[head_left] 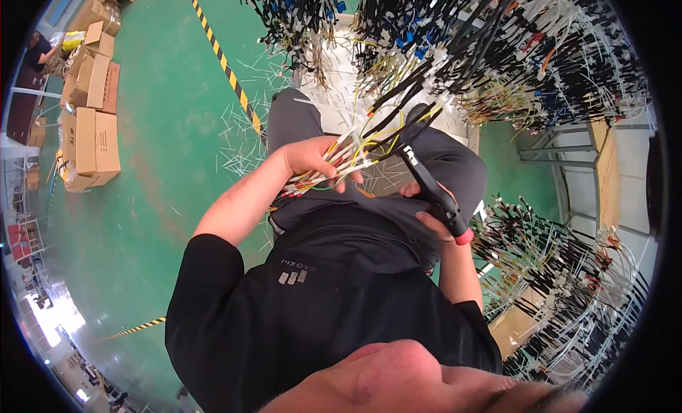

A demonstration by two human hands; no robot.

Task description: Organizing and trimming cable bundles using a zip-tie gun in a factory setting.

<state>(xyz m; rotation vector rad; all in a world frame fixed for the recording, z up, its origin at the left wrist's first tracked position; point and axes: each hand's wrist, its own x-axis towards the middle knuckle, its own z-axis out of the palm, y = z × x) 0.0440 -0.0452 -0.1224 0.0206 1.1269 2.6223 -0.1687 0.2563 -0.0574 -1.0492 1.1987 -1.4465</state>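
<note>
My left hand (312,158) is closed around a bundle of wires (348,151) with white, red and yellow ends, held over my lap. From it, black sheathed cables run up toward the far right. My right hand (439,227) grips a black cable tie gun (428,185) with a red knob at its rear end. The tool's nose points up and left and lies just right of the bundle, close to the black cables. Part of the right hand's fingers is hidden behind the tool.
Wire harnesses (540,65) hang thickly at the far right, with more harnesses (540,249) at the near right beside a metal rack (568,153). White tie offcuts (241,139) litter the green floor. Cardboard boxes (96,146) and another person (39,52) are at the left.
</note>
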